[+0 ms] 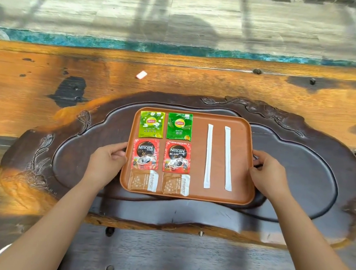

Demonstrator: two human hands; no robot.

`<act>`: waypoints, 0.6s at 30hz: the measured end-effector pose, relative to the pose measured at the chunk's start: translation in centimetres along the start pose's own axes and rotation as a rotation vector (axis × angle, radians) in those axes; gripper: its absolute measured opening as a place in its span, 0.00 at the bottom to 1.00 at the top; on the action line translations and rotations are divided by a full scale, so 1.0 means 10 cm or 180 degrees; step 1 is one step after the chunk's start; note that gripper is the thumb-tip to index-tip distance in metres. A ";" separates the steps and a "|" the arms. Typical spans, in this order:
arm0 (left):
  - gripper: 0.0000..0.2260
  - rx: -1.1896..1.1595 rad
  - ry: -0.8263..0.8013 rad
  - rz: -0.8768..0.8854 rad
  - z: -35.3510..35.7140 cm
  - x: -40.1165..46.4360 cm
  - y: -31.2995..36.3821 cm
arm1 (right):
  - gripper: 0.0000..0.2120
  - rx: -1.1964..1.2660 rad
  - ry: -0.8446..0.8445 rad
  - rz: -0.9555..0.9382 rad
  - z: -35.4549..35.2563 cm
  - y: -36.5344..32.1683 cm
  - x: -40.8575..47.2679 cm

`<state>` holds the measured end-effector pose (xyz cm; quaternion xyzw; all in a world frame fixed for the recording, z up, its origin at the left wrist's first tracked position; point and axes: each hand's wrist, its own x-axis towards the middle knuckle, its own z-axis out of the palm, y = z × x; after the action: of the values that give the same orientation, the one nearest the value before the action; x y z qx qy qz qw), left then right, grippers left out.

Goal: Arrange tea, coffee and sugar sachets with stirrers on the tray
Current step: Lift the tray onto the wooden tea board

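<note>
A brown tray (188, 193) rests in the hollow of a carved dark wooden tea board (306, 180). On its left half lie two green Lipton tea sachets (151, 123) (179, 126), below them two red Nescafe coffee sachets (145, 154) (177, 157), and nearest me two brown sugar sachets (143, 181) (175, 184). Two white wrapped stirrers (208, 156) (228, 158) lie side by side on the right half. My left hand (106, 160) grips the tray's left rim. My right hand (268, 173) grips the right rim.
The tea board sits on a large orange and dark wooden table (38, 88). A small white packet (141, 74) lies on the table beyond the board. A stone floor and a brick wall lie past the table's far edge.
</note>
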<state>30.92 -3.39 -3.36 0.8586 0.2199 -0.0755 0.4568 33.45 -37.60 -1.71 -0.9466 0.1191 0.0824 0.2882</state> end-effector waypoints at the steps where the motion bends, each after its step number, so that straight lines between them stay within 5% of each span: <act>1: 0.17 0.0010 0.0006 -0.0012 0.00 0.00 0.00 | 0.22 0.0000 -0.0010 0.0000 0.00 0.00 0.00; 18: 0.08 -0.0694 -0.0212 -0.0401 -0.26 -0.43 -0.15 | 0.18 -0.0273 -0.0136 0.0301 -0.04 -0.10 -0.48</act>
<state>26.20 -1.83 -1.58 0.7854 0.2650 -0.1083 0.5488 29.15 -36.14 0.20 -0.9494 0.1538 0.1211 0.2456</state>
